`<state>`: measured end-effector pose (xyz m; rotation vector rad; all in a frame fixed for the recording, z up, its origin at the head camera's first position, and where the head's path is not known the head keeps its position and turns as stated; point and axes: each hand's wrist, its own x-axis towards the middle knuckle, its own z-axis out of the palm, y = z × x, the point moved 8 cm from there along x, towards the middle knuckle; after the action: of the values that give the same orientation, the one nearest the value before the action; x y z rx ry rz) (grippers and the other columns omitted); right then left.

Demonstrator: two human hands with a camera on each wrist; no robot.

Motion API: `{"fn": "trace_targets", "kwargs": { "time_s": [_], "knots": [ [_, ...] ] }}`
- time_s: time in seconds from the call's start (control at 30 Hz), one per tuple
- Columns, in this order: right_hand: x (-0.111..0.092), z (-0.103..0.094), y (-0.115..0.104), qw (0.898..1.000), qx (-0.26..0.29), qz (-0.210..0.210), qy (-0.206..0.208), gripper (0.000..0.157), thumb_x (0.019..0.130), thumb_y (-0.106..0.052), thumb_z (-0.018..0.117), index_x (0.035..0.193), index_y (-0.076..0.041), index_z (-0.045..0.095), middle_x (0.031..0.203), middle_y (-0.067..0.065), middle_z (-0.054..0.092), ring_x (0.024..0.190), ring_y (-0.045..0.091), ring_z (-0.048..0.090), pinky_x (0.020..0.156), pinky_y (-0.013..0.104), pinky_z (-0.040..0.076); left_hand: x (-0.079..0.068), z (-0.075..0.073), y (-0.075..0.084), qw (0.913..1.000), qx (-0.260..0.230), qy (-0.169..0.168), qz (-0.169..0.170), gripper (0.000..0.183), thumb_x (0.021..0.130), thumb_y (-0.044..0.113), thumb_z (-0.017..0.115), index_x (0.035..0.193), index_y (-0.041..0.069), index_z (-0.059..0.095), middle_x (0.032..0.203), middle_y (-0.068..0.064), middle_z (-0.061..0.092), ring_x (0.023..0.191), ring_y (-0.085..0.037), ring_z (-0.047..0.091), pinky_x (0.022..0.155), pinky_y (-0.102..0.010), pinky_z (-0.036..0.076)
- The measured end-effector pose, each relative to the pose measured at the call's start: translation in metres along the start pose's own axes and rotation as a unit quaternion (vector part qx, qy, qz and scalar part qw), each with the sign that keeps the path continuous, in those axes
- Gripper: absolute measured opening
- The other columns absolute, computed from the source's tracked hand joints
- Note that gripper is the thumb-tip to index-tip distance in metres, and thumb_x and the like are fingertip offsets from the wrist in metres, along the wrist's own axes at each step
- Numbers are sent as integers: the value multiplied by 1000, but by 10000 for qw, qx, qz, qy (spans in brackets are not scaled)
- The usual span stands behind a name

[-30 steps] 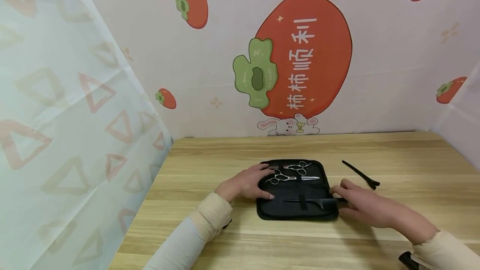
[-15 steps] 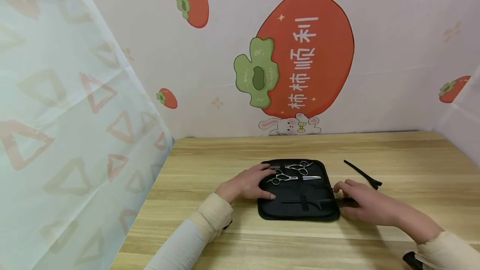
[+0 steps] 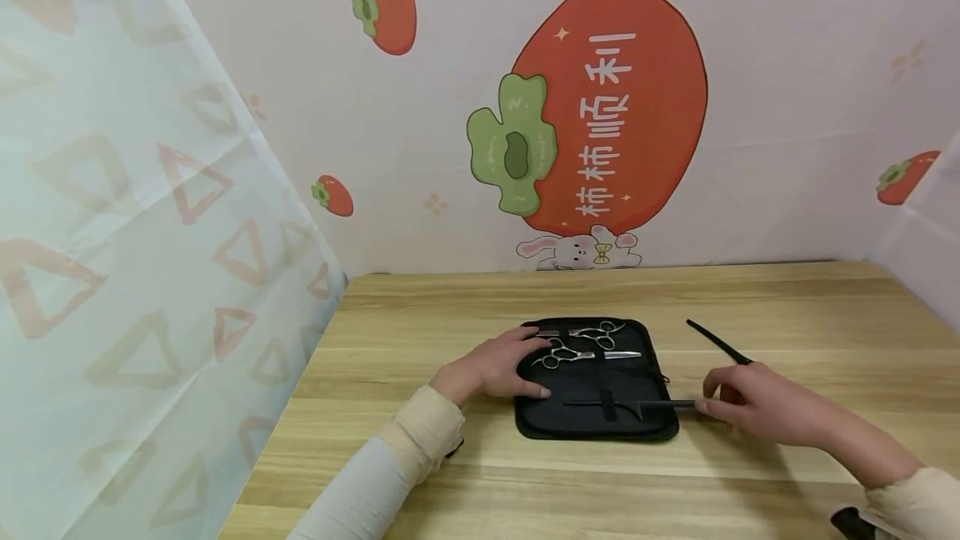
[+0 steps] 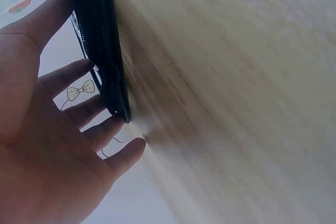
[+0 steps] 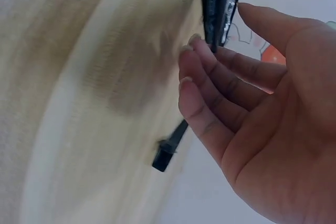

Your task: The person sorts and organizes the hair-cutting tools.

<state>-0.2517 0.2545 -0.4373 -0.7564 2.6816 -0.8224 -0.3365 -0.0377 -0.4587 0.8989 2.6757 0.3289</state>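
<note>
Toward the tabletop's left edge, nearest the black pouch, the left hand lies with its fingers spread over the pouch's left side, thumb well apart from them. Next to those fingers, two pairs of scissors, the farther scissors and the nearer scissors, lie crosswise on the pouch, roughly parallel to the tabletop's far edge. Nearer the person, the black comb lies the same way, its thin tail pointing to the tabletop's left edge under a small strap, its broader end jutting past the pouch's right side. That end is what matters: it points straight at the right hand, by far the nearer one, from the left of its thumb tip. The right wrist view shows thumb and bent fingers apart; whether the thumb touches the comb I cannot tell. Farther right, a black clip slants from the tabletop's far edge down behind the right hand's knuckles.
</note>
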Motion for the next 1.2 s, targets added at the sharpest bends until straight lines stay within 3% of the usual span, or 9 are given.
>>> {"fn": "trace_targets", "kwargs": {
  "time_s": [0.3,0.53,1.2],
  "knots": [
    [5,9,9,9989,374,183,-207,22,100,-31,69,82,-18,69,61,-13,51,52,0,44,48,24,39,-2,-1,0,10000,-4,-12,-22,80,88,56,75,156,27,44,167,-4,29,151,-25,31,117,-46,35],
    [9,11,6,9994,258,216,2,24,99,-30,70,78,-18,67,60,-14,50,50,0,44,48,23,39,-2,-1,2,10000,-52,5,8,80,88,55,76,155,25,46,166,-5,30,151,-26,32,117,-46,35],
    [24,20,-2,9924,436,1123,263,30,93,-29,75,71,-12,66,55,-4,60,48,14,59,46,29,49,-1,0,0,10000,-48,-42,-66,79,88,54,76,155,26,45,167,-4,28,152,-25,31,118,-46,34]
  ]
}}
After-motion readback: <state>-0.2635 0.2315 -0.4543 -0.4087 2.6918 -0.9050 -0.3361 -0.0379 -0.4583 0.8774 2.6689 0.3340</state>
